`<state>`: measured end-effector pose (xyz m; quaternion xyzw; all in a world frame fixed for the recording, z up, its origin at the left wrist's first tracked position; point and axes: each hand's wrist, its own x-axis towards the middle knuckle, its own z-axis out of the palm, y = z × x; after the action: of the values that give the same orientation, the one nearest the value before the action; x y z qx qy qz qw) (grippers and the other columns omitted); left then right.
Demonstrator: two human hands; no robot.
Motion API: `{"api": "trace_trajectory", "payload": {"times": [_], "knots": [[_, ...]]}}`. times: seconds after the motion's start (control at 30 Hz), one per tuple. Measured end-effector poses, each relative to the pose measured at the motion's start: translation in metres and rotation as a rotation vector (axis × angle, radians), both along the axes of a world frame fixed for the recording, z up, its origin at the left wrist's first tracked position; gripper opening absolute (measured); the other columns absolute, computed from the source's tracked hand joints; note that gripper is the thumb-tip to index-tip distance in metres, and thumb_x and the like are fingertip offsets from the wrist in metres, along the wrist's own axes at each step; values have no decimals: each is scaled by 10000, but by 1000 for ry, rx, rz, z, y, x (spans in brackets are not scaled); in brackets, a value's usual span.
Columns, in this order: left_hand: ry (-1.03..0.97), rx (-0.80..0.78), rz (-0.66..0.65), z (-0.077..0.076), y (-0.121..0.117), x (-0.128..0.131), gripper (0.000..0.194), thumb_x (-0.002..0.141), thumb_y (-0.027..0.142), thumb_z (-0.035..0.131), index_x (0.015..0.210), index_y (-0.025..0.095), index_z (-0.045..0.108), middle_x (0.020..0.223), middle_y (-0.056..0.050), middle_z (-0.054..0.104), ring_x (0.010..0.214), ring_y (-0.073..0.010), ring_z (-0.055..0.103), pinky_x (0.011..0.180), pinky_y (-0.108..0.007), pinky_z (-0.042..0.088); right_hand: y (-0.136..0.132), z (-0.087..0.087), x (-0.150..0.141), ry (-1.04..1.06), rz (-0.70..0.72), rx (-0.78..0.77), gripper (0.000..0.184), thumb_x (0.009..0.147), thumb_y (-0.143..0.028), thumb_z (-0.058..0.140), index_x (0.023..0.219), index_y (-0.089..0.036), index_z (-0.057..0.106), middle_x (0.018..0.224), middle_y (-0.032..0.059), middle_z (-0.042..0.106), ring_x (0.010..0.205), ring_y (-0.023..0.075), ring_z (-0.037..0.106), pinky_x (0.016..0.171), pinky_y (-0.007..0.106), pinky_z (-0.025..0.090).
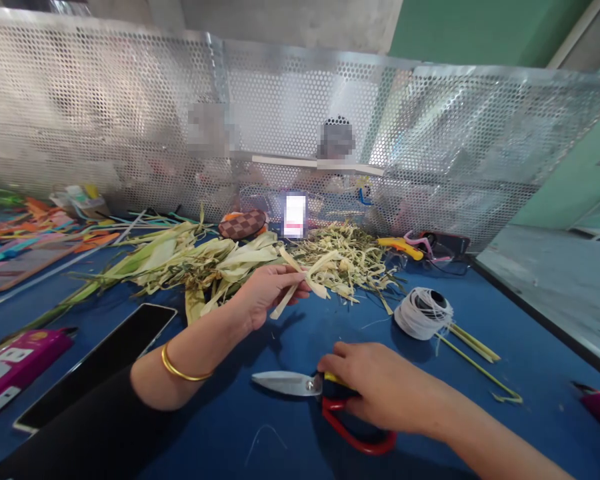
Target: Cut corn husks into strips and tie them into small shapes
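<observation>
My left hand (275, 290) pinches a bundle of pale corn husk strips (317, 273) between thumb and fingers, its loose ends curling out to both sides. Below and to the right, my right hand (367, 383) has its fingers around the handles of a pair of scissors (290, 383) with red and yellow grips. Their blades look closed and point left, low over the blue table. Behind the left hand lie dried corn husks (170, 257) and a heap of shredded husk strips (350, 250). Part of the scissor handle is hidden under my right hand.
A spool of white string (423, 313) stands right, beside thin stalks (475, 343). Left are a dark phone-like slab (100, 363) and a magenta power strip (25, 367). A yellow-handled tool (400, 248) and glasses (443, 263) lie behind. A perforated metal screen (300, 93) closes the back.
</observation>
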<state>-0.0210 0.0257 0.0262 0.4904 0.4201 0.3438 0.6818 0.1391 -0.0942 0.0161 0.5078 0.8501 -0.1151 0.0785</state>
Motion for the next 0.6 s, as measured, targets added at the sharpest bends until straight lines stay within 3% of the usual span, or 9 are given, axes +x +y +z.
{"api": "trace_trajectory", "payload": {"times": [0.1,0.17,0.23,0.3,0.37,0.43,0.53,0.6], "knots": [[78,31,-140,-4,0,0,94,712,204,659,690,121,622,601,-17,648,533,-95,590,542,-191,444,-3,14,6,113,-86,1,327,759,-240,622,1085,-208,613,958,65,666,808,211,630,617,273,394],[126,89,-251,-8,0,0,105,681,215,669,711,119,635,595,-15,650,527,-98,579,559,-206,440,-4,28,21,235,-145,21,192,815,-240,569,987,-221,651,912,37,684,809,184,627,671,267,420],[171,180,-311,-10,0,1,137,672,240,665,745,125,650,591,-5,644,543,-105,579,575,-215,435,-4,40,51,350,-214,83,181,865,-291,505,914,-235,670,900,16,699,796,164,626,710,263,438],[215,289,-328,-13,3,2,159,679,251,643,783,132,664,580,8,630,562,-113,579,585,-220,430,-2,43,94,374,-405,217,233,873,-363,478,915,-239,671,898,21,704,791,182,631,696,279,449],[263,411,-338,-15,7,1,153,687,244,612,783,141,672,577,17,617,578,-120,574,593,-222,424,1,36,141,237,-654,378,219,844,-335,486,910,-235,670,859,37,709,748,205,633,654,302,441],[331,550,-324,-16,11,-1,121,689,237,586,712,151,667,595,14,622,591,-122,566,606,-222,416,6,19,181,23,-878,382,156,758,-256,554,828,-219,689,847,69,717,758,243,640,627,321,423],[430,624,-373,-16,15,-4,150,675,214,563,747,163,685,575,22,616,587,-133,563,591,-221,403,15,-12,215,-16,-956,295,13,598,-209,676,597,-197,673,701,86,712,656,246,644,553,303,406],[427,599,-417,-15,15,-5,183,665,204,551,778,166,689,576,24,618,590,-140,572,595,-221,408,20,-28,221,16,-968,298,99,532,-185,699,470,-201,624,552,51,669,520,204,613,488,276,384]]}}
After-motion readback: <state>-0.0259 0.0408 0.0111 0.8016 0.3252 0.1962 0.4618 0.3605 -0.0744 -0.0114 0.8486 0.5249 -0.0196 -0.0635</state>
